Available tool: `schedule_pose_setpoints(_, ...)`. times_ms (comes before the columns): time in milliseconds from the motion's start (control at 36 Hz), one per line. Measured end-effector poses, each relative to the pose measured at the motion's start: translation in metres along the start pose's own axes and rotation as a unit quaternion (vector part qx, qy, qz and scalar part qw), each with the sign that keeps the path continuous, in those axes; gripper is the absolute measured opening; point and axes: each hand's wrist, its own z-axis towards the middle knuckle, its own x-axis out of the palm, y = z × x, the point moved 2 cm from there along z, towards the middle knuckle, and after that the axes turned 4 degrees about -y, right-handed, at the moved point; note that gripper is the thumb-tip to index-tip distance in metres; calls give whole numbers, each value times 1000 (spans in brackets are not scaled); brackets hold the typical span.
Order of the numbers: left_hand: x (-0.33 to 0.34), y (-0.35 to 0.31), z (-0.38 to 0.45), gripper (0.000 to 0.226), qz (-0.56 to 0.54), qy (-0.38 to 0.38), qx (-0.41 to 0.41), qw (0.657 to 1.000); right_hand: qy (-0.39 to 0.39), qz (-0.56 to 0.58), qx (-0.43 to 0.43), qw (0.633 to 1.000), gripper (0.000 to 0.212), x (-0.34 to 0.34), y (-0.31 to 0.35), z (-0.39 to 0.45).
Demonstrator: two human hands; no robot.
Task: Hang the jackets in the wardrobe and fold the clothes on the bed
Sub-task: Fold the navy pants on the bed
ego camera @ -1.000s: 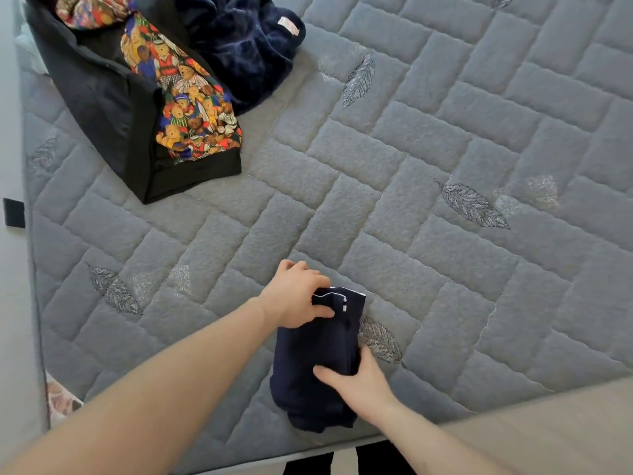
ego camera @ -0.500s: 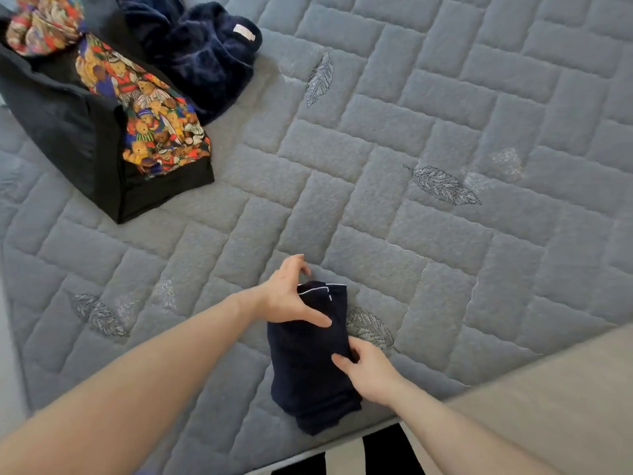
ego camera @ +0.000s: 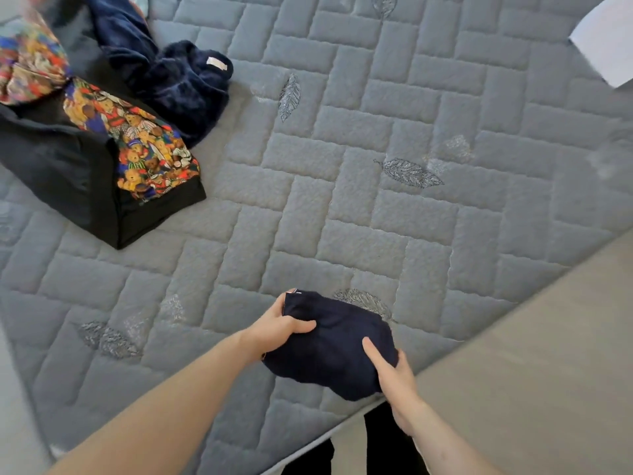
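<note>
Two hands work one small bundle, w/ the rest of the laundry left well apart. Largest first: the quilted grey-blue bed cover [ego camera: 342, 200] takes up most of the view, its flat open middle prob. kept free as a folding surface. Top left lies the black jacket w/ teddy-bear print lining [ego camera: 113, 156], spread open, touching a fuzzy navy garment [ego camera: 178, 84] beside it; both look unsorted, likely parked there till their turn. The fuzzy one shows a small pale label [ego camera: 216, 63], too small to read. A white sheet or cloth corner [ego camera: 606, 46] pokes in top right; can't tell what it is. Near the bed's front edge sits the folded navy garment [ego camera: 332, 347], a compact wad close to the body, so easy to reach. Left hand [ego camera: 277, 329] grips its left end, thumb over the top, fingers curled under. Right hand [ego camera: 394, 375] clasps the right end, thumb laid on the cloth. Holding both ends prob. keeps the fold from springing open. No readable writing anywhere.
</note>
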Motion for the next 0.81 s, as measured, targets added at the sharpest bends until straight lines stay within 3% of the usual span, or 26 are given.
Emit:
schedule_pose_setpoints(194,17,-47,-145,55,-42,4,58,997,100,46,24,994,79,-27,37,-111)
schedule_pose_setpoints(278,28,-84,-209,49,-28,35,78,996,148,64,4,987,69,-51,63,-172)
schedule_pose_setpoints(389,51,-130,-279,61,-16,95,109,989,184,133,-11,974,62,-93,86,-241)
schedule_pose_setpoints(667,145,-207,-382,68,71,251,157,953,160,264,-91,947,66,-210,85,-341)
schedule_pose_setpoints(806,215,-224,-412,69,110,285,174,936,138,345,-108,922,68,-272,73,-361)
